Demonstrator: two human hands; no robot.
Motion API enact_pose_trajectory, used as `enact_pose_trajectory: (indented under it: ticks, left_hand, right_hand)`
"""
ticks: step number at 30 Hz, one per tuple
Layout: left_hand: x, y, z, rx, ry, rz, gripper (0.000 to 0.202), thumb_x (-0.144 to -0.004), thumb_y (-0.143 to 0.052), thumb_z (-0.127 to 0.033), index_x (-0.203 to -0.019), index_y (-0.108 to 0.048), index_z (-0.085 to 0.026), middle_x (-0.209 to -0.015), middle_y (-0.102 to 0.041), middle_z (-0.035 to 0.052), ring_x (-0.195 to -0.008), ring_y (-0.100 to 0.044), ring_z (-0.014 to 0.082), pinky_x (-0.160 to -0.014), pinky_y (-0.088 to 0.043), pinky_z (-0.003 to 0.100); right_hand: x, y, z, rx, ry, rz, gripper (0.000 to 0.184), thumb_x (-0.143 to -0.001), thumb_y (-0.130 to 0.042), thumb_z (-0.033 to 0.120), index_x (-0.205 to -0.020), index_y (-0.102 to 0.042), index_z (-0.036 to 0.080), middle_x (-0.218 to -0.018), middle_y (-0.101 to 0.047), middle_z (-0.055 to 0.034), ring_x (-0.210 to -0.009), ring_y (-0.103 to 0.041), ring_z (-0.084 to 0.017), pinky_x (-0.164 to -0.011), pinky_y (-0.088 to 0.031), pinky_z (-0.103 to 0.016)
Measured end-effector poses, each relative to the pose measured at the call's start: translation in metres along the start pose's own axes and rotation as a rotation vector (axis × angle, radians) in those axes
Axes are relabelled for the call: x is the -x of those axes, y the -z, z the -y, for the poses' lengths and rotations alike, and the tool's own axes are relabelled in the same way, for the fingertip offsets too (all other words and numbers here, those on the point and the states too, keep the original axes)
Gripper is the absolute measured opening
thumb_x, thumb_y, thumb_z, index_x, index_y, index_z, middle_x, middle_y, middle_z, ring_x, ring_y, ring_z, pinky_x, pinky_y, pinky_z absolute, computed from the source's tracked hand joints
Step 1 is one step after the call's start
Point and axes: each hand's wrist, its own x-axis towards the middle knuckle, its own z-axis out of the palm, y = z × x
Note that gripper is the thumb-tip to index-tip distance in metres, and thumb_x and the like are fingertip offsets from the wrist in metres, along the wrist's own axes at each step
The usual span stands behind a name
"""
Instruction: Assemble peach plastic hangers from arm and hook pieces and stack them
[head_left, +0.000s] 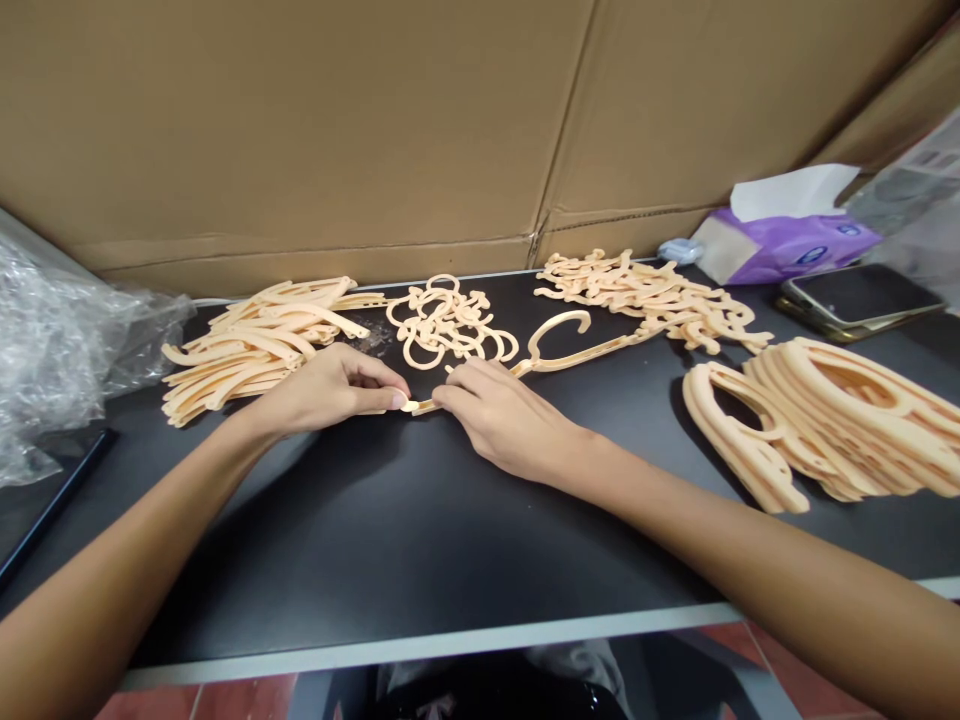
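Observation:
A cream plastic clothes hanger [577,355] lies across the black table, its hook pointing away from me. My right hand [506,415] is closed around the hanger's left arm, covering much of it. At that arm's tip, my left hand [341,390] pinches a small cream plastic piece [409,406] between thumb and fingers. The piece touches the arm's end or sits very near it; the fingers partly hide the joint. Just beyond my hands is a heap of small ring-shaped cream parts [450,320]. Curved hanger arms [255,350] are piled beside my left hand.
Small wavy cream parts [645,290] lie heaped at the back right, near the hanger's right end. Folded hangers [847,420] are stacked at the right. Behind them are a phone [862,298] and a purple tissue pack [795,240]. Clear plastic wrap [67,340] lies left; cardboard [300,130] stands behind.

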Motion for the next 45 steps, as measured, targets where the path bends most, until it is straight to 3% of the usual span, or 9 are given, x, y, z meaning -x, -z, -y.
enact_pose_trajectory:
  ticks: [13, 25, 33, 38, 45]
  left_hand:
    - [0.006, -0.004, -0.014, -0.197, -0.164, -0.116, 0.026, -0.083, -0.066, -0.043, -0.077, -0.079, -0.022, -0.084, -0.076, 0.0022, -0.078, -0.066, 0.0171, -0.078, -0.048, 0.027]
    - [0.011, -0.015, -0.019, -0.433, -0.260, -0.263, 0.023, -0.086, -0.061, -0.033, -0.079, -0.081, -0.024, -0.074, -0.073, 0.0020, -0.084, -0.060, 0.0199, -0.077, -0.046, 0.030]
    - [0.015, -0.020, -0.023, -0.571, -0.405, -0.236, 0.030, -0.092, -0.056, -0.025, -0.071, -0.077, -0.019, -0.067, -0.064, 0.0048, -0.077, -0.054, 0.0194, -0.068, -0.041, 0.030]
    - [0.019, -0.023, -0.028, -0.645, -0.404, -0.188, 0.035, -0.093, -0.052, -0.019, -0.065, -0.073, -0.016, -0.066, -0.058, 0.0063, -0.080, -0.053, 0.0205, -0.066, -0.040, 0.030]
    - [0.017, -0.019, -0.025, -0.590, -0.353, -0.195, 0.025, -0.090, -0.056, -0.021, -0.081, -0.078, -0.017, -0.070, -0.065, 0.0049, -0.080, -0.057, 0.0203, -0.068, -0.042, 0.030]
  right_hand:
    - [-0.001, -0.001, -0.002, -0.033, 0.005, 0.006, 0.031, -0.097, -0.036, 0.005, -0.096, -0.067, 0.010, -0.091, -0.062, -0.0133, -0.088, -0.048, -0.023, -0.082, -0.043, -0.036]
    - [-0.001, -0.004, -0.002, -0.030, -0.007, -0.016, 0.029, -0.097, -0.038, 0.006, -0.094, -0.066, 0.011, -0.090, -0.063, -0.0125, -0.087, -0.050, -0.023, -0.085, -0.045, -0.036]
    - [-0.001, -0.001, -0.002, -0.038, -0.019, 0.006, 0.028, -0.096, -0.040, 0.006, -0.097, -0.067, 0.008, -0.092, -0.065, -0.0138, -0.090, -0.052, -0.024, -0.087, -0.046, -0.037]
    - [-0.001, -0.003, -0.001, -0.038, -0.011, -0.009, 0.028, -0.097, -0.039, 0.006, -0.096, -0.067, 0.009, -0.091, -0.065, -0.0134, -0.087, -0.051, -0.023, -0.085, -0.046, -0.037]
    - [-0.001, -0.003, -0.001, -0.027, -0.009, -0.019, 0.027, -0.098, -0.040, 0.008, -0.096, -0.067, 0.011, -0.091, -0.065, -0.0118, -0.089, -0.053, -0.023, -0.086, -0.045, -0.035]
